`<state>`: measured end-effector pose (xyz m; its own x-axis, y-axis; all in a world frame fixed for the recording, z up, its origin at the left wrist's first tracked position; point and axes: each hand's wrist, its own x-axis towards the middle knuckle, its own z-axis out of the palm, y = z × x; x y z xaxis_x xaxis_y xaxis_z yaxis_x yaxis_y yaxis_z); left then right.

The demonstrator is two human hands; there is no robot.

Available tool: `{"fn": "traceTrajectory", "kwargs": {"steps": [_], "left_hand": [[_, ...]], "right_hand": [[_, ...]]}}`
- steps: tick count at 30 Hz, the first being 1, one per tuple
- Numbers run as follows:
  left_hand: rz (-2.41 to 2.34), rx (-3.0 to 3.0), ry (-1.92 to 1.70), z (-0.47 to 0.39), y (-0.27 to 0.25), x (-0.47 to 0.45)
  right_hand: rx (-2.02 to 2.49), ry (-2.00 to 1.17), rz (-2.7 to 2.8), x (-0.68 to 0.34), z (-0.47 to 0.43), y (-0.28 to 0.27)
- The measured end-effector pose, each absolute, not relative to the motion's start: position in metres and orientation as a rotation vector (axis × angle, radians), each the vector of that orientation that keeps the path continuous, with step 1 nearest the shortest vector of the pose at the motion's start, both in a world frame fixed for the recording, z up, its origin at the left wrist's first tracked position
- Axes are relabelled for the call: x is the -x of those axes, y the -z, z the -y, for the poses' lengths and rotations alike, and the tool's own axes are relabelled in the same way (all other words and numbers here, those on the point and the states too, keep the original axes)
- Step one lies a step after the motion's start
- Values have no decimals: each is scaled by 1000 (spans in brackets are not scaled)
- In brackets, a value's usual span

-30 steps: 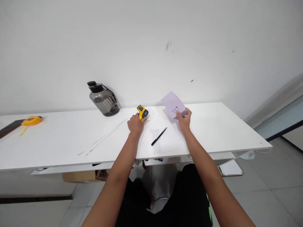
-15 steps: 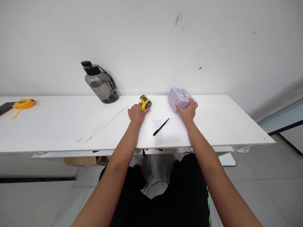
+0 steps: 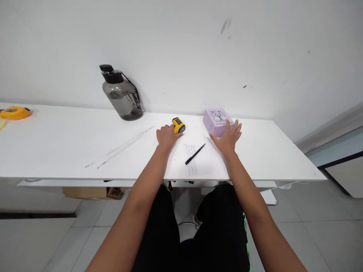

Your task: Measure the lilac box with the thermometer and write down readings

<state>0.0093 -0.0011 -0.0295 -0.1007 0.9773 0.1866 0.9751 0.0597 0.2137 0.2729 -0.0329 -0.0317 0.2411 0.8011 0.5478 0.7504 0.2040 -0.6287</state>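
White desk (image 3: pixel 68 141), scuffed wall (image 3: pixel 181 53) behind, bears a lilac box (image 3: pixel 214 118).

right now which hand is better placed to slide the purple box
Probably the right hand: it is spread open at the near side of the purple box, while the left hand is farther away, curled around the yellow device.

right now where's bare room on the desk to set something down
Free: desk right of the right hand; also left of the left hand, in front of the bottle. Crowded: around the hands, with yellow device, pen, paper and purple box.
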Motion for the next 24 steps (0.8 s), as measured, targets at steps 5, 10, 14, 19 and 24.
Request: {"fn": "traceTrajectory", "kwargs": {"steps": [5,10,14,19,24], "left_hand": [[-2279,-2105,-457,3,28,-11],[-2262,-2071,-483,3,27,-12],[-2240,-2059,-502,3,26,-12],[-2255,-2057,-499,3,26,-13],[-2271,-2048,-520,3,28,-13]], "right_hand": [[1136,-272,1917,-262,48,26],[1025,-381,2136,-254,41,39],[1027,-309,2223,-255,39,43],[941,-88,2376,-254,38,46],[954,41,2490,-249,37,53]]}}
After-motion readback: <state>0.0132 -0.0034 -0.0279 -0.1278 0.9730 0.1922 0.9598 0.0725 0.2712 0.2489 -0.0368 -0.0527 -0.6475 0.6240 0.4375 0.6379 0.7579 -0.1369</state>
